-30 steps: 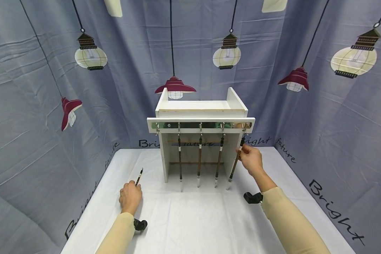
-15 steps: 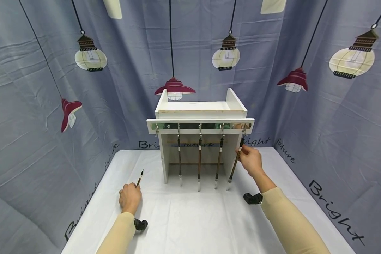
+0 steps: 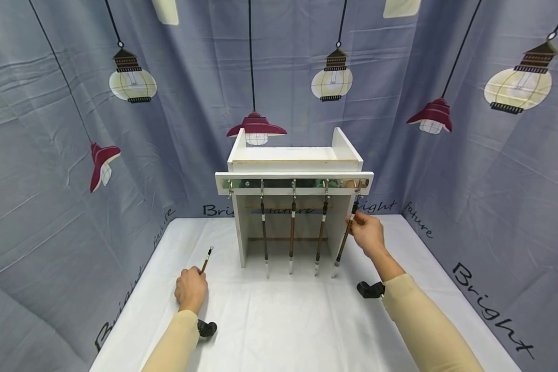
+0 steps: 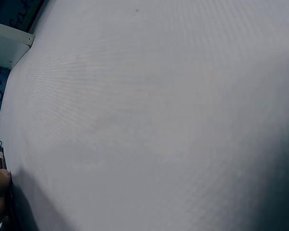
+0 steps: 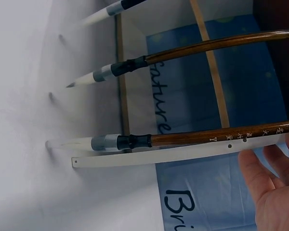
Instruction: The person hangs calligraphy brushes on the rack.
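A white wooden rack [image 3: 297, 166] stands at the back of the table, with a row of hooks under its front rail. Three calligraphy brushes [image 3: 292, 232] hang from the hooks, bristles down. A fourth brush [image 3: 343, 244] hangs tilted at the right end hook. My right hand [image 3: 356, 220] pinches its upper shaft; in the right wrist view the fingers [image 5: 272, 190] lie against that brush [image 5: 207, 138]. My left hand [image 3: 191, 283] rests on the table and grips a loose brush [image 3: 206, 259] that points up and away. The left wrist view shows only its end [image 4: 0, 158].
A white cloth [image 3: 283, 320] covers the table. Blue curtains printed with lamps [image 3: 51, 155] close it in on three sides. The leftmost hook [image 3: 230, 188] on the rail holds nothing. Black wrist cameras [image 3: 369, 289] sit under both forearms.
Hardly anything has moved. The hanging brushes sway a little, and the brush in my left hand has shifted slightly to the right.
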`<control>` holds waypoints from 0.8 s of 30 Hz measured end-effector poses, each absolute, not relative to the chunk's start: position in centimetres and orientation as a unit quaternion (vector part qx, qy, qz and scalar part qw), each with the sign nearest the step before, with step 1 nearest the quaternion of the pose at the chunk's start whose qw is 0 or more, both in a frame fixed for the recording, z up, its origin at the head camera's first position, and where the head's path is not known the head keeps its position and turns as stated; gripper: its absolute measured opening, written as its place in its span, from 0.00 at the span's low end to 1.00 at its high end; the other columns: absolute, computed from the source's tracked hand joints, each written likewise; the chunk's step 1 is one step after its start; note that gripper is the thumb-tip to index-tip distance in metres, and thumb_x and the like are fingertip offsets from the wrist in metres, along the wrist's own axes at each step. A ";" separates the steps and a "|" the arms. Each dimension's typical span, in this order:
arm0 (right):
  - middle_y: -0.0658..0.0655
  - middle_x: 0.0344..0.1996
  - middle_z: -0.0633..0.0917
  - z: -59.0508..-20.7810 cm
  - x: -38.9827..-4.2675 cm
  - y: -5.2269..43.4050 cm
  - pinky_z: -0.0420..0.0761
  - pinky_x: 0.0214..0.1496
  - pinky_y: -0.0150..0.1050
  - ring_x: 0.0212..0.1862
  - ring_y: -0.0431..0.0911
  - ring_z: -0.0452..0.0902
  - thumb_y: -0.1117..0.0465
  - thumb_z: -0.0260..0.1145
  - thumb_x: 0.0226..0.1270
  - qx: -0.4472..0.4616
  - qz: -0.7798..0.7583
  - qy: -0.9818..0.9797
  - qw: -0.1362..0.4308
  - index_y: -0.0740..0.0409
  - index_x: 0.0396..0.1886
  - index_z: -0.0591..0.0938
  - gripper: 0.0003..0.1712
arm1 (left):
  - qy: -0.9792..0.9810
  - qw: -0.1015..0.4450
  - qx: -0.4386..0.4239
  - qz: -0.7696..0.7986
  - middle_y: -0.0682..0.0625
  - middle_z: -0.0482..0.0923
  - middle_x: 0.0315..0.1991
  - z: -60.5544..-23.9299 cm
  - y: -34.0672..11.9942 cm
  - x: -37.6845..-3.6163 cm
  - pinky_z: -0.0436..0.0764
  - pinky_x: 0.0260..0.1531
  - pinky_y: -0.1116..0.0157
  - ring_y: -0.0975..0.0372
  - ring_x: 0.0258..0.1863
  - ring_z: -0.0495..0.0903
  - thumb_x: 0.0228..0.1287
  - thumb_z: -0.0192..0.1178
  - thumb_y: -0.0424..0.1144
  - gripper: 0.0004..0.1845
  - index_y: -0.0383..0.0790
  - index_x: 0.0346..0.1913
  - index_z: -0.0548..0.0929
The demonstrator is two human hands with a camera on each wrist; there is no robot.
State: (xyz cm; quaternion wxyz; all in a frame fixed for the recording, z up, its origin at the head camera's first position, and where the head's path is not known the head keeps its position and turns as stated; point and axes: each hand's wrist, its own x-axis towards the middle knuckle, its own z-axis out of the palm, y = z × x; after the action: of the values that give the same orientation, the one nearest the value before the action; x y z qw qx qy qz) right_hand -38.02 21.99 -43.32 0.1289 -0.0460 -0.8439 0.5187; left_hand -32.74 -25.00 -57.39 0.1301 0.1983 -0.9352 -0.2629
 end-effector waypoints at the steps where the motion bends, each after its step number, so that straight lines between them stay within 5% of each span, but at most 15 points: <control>1: 0.71 0.63 0.81 -43.3 -38.0 22.0 0.83 0.58 0.48 0.60 0.62 0.83 0.60 0.61 0.79 -0.045 0.518 -0.844 0.130 0.66 0.72 0.73 0.27 | -0.935 0.130 0.197 -0.263 0.33 0.80 0.42 -57.4 -25.0 -32.8 0.79 0.32 0.42 0.38 0.40 0.81 0.73 0.60 0.39 0.11 0.31 0.44 0.85; 24: 0.71 0.62 0.82 -43.1 -37.9 22.1 0.83 0.58 0.47 0.59 0.62 0.84 0.59 0.62 0.79 -0.047 0.521 -0.843 0.126 0.66 0.71 0.76 0.26 | -0.935 0.130 0.191 -0.269 0.32 0.82 0.39 -57.0 -25.2 -32.8 0.79 0.31 0.40 0.35 0.41 0.84 0.76 0.54 0.39 0.12 0.31 0.44 0.82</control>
State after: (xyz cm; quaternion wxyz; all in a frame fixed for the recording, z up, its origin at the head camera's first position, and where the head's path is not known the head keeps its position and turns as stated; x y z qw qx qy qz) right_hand -37.92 22.05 -43.11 0.1255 -0.0465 -0.8430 0.5210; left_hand -32.77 -25.19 -56.96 0.1303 0.1909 -0.9349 -0.2694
